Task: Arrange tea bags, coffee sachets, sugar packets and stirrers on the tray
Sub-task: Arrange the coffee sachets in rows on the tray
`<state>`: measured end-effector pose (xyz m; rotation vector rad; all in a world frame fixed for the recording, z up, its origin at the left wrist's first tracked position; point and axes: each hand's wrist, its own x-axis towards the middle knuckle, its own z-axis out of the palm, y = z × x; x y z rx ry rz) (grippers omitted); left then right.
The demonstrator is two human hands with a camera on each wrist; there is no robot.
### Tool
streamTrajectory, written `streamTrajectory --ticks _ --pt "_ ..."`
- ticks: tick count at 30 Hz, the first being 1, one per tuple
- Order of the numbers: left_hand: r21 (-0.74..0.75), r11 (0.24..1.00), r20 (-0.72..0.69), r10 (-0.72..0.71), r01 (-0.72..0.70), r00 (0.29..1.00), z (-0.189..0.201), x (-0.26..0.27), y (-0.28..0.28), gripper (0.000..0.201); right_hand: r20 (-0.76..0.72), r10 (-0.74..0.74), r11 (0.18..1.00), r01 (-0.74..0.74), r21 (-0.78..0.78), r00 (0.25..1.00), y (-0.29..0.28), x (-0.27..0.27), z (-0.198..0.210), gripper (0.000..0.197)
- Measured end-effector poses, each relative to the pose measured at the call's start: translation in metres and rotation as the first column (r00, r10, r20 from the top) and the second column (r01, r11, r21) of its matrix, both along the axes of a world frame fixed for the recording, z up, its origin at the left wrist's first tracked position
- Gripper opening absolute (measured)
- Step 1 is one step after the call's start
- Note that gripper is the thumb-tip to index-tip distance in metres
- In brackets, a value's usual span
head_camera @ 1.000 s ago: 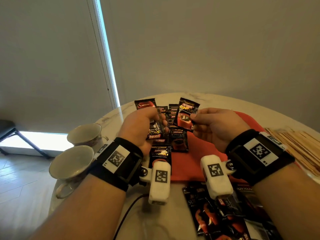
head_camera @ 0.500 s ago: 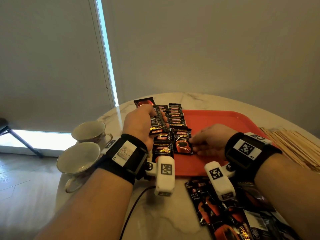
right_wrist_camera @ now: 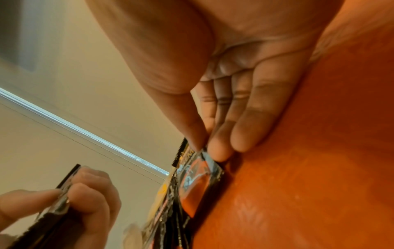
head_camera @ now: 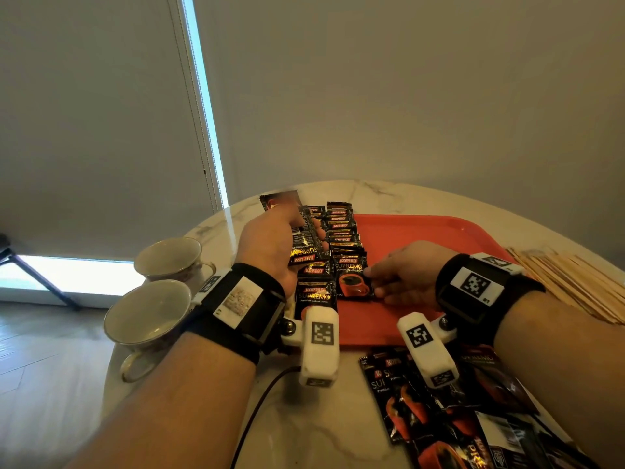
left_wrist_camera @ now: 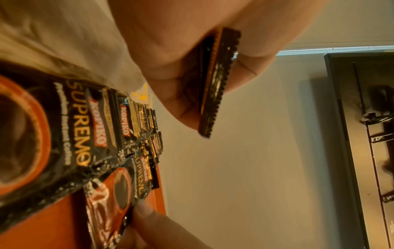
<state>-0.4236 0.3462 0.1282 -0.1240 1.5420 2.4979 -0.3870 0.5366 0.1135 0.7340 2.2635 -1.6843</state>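
At the table's left edge two empty teacups (head_camera: 148,313) sit one behind the other, clear of the tray and out of the way of the sorting. Next along, the left hand (head_camera: 270,245) hovers over the tray's left edge with thumb and fingers clamped on a small stack of coffee sachets (head_camera: 302,242), held upright like a hand of cards, probably so the other hand can draw from it one at a time. Below it, two rows of sachets (head_camera: 341,231) run from the tray's far left corner toward the near edge, each sachet overlapping the one behind, which keeps the brand names showing and saves room. The nearest sachet (head_camera: 353,280) of the right-hand row lies flat on the red tray (head_camera: 439,231), and the right hand (head_camera: 402,275) has its thumb and fingertips (right_wrist_camera: 219,151) closed on that sachet's right edge, pressing low to the tray, seemingly to square it with its row. The rest of the tray, toward its right side, is bare red, likely kept for tea, sugar and stirrers. Loose sachets (head_camera: 439,418) lie heaped on the table just off the tray's near edge, and a pile of wooden stirrers (head_camera: 575,286) waits beside its right edge.
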Motion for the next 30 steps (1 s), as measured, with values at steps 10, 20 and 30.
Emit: streamTrajectory --ticks 10,20,30 --pt "-0.031 0.999 0.015 -0.014 0.015 1.000 -0.005 -0.004 0.003 0.013 -0.062 -0.025 0.998 0.022 -0.052 0.998 0.003 0.004 0.002 0.017" --pt "-0.174 0.967 -0.140 -0.210 0.185 0.968 -0.008 0.005 0.010 0.013 -0.408 0.052 0.933 -0.191 -0.306 0.912 -0.009 0.005 0.021 0.019" --pt "-0.215 0.956 -0.196 -0.240 0.198 0.951 -0.013 0.000 0.008 0.017 -0.450 -0.200 0.821 -0.102 -0.561 0.870 -0.006 0.001 0.027 0.014"
